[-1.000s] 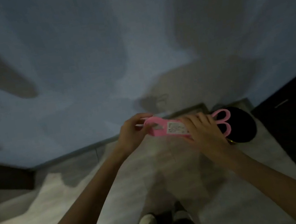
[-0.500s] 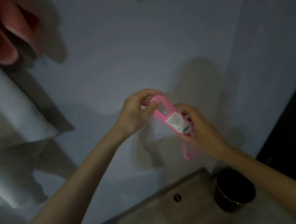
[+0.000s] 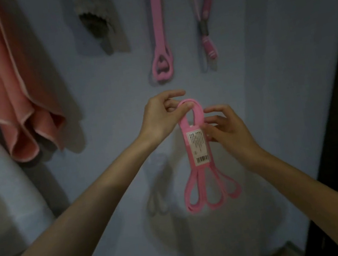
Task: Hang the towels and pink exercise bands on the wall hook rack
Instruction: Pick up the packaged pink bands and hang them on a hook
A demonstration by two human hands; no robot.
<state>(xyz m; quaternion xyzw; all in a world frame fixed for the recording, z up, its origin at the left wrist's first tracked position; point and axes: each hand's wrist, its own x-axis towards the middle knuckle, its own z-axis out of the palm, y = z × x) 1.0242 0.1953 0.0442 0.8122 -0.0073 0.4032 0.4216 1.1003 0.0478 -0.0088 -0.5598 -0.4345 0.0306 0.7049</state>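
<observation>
Head view — left hand [image 3: 159, 117], right hand [image 3: 229, 132] pinch the pink band [image 3: 197, 147] (loops dangling free).

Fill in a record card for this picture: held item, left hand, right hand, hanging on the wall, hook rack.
Held item: pink exercise band bundle with a white barcode label, loops dangling below
Left hand: pinches the bundle's top loop
Right hand: fingers curled on the bundle's side, beside the label
Hanging on wall, left to right: pink towel, grey towel, single pink exercise band, pink-and-grey handles on a cord
Hook rack: out of frame above
</observation>
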